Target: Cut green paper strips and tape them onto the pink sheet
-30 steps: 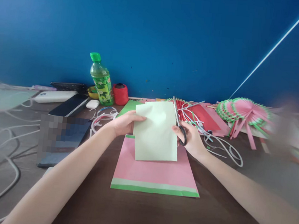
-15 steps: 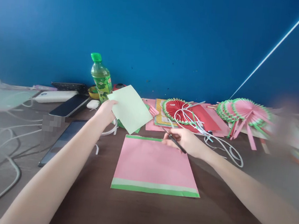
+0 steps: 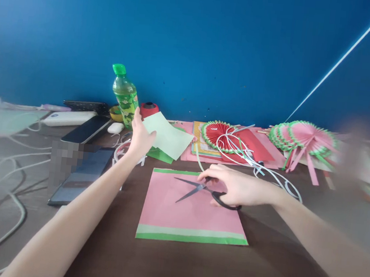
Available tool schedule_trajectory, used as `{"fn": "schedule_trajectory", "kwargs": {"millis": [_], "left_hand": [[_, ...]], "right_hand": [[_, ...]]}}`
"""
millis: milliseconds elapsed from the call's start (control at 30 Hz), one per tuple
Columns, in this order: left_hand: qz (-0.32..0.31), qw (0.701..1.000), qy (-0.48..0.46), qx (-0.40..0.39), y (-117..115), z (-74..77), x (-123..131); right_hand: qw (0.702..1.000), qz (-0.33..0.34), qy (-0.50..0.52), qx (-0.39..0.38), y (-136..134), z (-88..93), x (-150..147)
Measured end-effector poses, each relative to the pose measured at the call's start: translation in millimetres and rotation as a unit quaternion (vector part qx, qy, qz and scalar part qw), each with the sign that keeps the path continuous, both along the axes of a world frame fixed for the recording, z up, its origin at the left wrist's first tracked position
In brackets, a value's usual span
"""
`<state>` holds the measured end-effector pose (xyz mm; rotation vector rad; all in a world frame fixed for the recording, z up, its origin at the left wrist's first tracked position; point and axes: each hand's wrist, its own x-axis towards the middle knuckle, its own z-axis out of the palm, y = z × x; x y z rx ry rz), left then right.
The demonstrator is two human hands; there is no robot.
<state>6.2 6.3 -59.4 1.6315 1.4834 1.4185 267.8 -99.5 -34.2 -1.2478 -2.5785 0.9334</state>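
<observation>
My left hand (image 3: 139, 137) pinches a pale green sheet of paper (image 3: 167, 134) by its left edge and lowers it onto a darker green sheet (image 3: 160, 154) at the back of the table. My right hand (image 3: 235, 189) grips black-handled scissors (image 3: 201, 189), whose blades are spread apart and lie over a pink sheet with green and white borders (image 3: 190, 209). That pink sheet lies flat on the brown table directly in front of me.
A green bottle (image 3: 124, 95) and a red thread spool (image 3: 149, 108) stand by the blue wall. Phones and a tablet (image 3: 81, 169) lie at left among white cables. Folded paper fans (image 3: 302, 140), red and pink sheets and white paper strips (image 3: 267, 173) crowd the back right.
My left hand carried the pale green sheet from over the pink sheet to the back left. My right hand brought the scissors down onto the pink sheet, blades now spread.
</observation>
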Motion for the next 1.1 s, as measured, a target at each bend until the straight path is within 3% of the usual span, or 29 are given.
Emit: {"fn": "schedule_trajectory", "kwargs": {"millis": [67,100,167,233,267,367,467,533,700,867,1000,1100], "left_hand": [[0.072,0.978,0.167,0.098,-4,1.1,1],[0.092,0.960,0.231,0.128,-5,2.4,3],[0.081,0.928,0.329,0.156,-8,5.1,8],[-0.012,0.902,0.403,0.154,-12,6.2,17],[-0.091,0.884,0.433,0.152,-14,5.3,23],[-0.230,0.834,0.470,0.177,-27,-3.1,43],[-0.306,0.775,0.509,0.217,-40,-15.0,60],[-0.322,0.752,0.522,0.241,-45,-20.6,66],[-0.286,0.722,0.557,0.297,-46,-19.9,67],[-0.233,0.729,0.569,0.301,-51,2.3,66],[-0.248,0.723,0.596,0.247,-61,20.3,67],[-0.293,0.721,0.608,0.159,-66,25.5,67]], "right_hand": [[0.999,-0.027,0.032,0.013,8,0.8,5],[0.996,-0.071,0.051,0.026,12,0.3,8],[0.984,-0.152,0.072,0.062,21,-2.2,15],[0.966,-0.220,0.069,0.119,28,-6.0,23],[0.959,-0.242,0.044,0.139,31,-8.1,26],[0.943,-0.285,-0.038,0.166,39,-15.5,36],[0.927,-0.308,-0.094,0.192,45,-23.8,45],[0.926,-0.302,-0.118,0.196,48,-28.5,49],[0.932,-0.275,-0.145,0.185,52,-34.6,52],[0.910,-0.265,-0.213,0.236,46,-34.2,50],[0.889,-0.257,-0.229,0.301,40,-27.5,44],[0.928,-0.209,-0.129,0.280,37,-21.8,33]]}}
